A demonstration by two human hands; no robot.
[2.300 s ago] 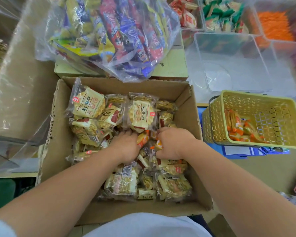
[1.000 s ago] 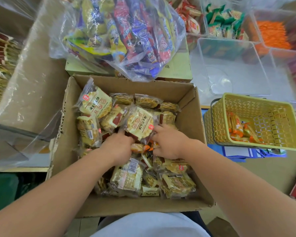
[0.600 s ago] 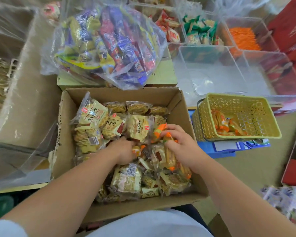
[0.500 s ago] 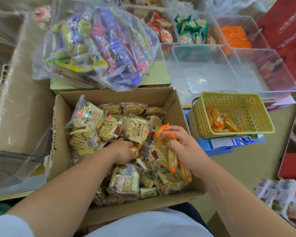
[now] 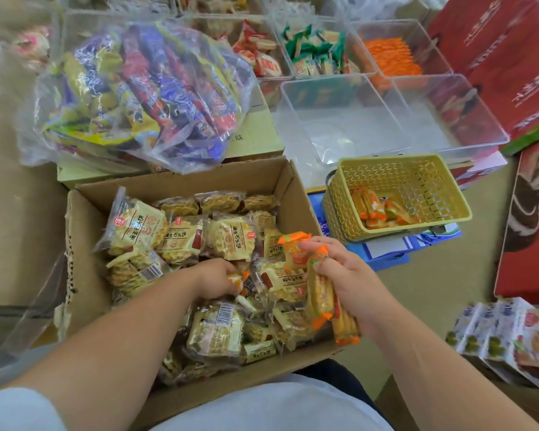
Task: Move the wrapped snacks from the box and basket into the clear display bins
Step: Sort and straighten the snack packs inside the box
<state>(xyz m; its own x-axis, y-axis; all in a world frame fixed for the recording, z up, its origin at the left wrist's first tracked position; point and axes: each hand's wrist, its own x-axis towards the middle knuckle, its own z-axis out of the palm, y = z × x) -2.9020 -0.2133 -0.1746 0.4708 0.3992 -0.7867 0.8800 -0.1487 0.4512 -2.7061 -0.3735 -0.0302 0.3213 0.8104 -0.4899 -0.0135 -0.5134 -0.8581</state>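
An open cardboard box [image 5: 84, 225] in front of me holds several yellow wrapped biscuit packs [image 5: 227, 236] with orange-ended snack sticks mixed in. My right hand [image 5: 344, 275] grips a bundle of orange-ended snack sticks [image 5: 319, 293] above the box's right side. My left hand [image 5: 213, 278] is down among the packs in the middle of the box, fingers curled on an orange-ended pack [image 5: 235, 283]. A yellow plastic basket [image 5: 395, 163] to the right holds a few more orange sticks [image 5: 377, 209]. Two clear bins [image 5: 330, 119] stand behind it with nothing in them.
A big clear bag of blue and yellow snacks [image 5: 150, 88] lies on a carton behind the box. Filled clear bins with red, green and orange packs [image 5: 315, 54] line the back. Red cartons [image 5: 507, 57] stand at right, and small snack packets [image 5: 504, 331] lie at lower right.
My right hand pulled a bundle of orange-ended sticks up out of the box and moved it right. My left hand stayed digging in the middle of the box. The view swung rightward.
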